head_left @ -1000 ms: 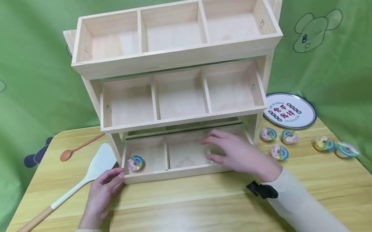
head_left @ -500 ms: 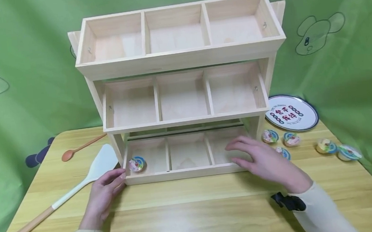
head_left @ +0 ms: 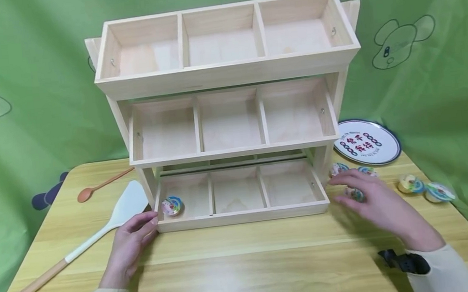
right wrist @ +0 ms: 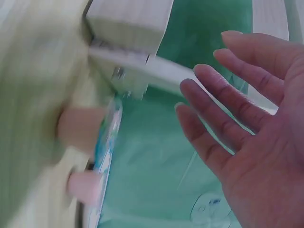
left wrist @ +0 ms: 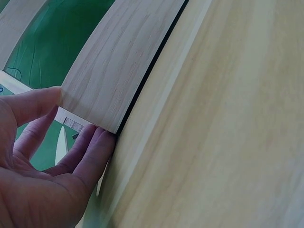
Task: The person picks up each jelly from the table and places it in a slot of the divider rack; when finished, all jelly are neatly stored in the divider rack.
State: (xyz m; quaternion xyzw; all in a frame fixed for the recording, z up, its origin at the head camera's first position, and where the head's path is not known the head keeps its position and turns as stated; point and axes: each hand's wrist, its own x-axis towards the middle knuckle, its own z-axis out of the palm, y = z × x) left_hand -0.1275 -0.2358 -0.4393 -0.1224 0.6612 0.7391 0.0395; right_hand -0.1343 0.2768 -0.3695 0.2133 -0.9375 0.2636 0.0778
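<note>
My left hand (head_left: 128, 245) rests its fingertips against the left front corner of the wooden rack's bottom tray (head_left: 242, 217). In the left wrist view, its fingers (left wrist: 88, 154) meet the end of the front board (left wrist: 114, 66). Beyond the tray's right end hovers my right hand (head_left: 381, 207), holding nothing, its fingers (right wrist: 223, 104) spread apart. A small jelly cup (head_left: 172, 206) with a printed lid sits in the tray's left compartment. Another jelly cup (head_left: 355, 194) shows partly between the right thumb and fingers. Two more cups, one of them a jelly cup (head_left: 339, 168), lie just behind that hand.
Further right are two yellowish jelly cups, one a tilted cup (head_left: 438, 191). A patterned oval plate (head_left: 366, 142) lies behind them. On the left are a white spatula (head_left: 127, 205) and an orange spoon (head_left: 85, 194). The rack's upper tray (head_left: 229, 76) and middle tray (head_left: 235, 154) rise above.
My right hand has moved rightward from over the bottom tray, past its end, to above the jelly cups. My left hand has stayed at the tray's corner. The view shifted slightly.
</note>
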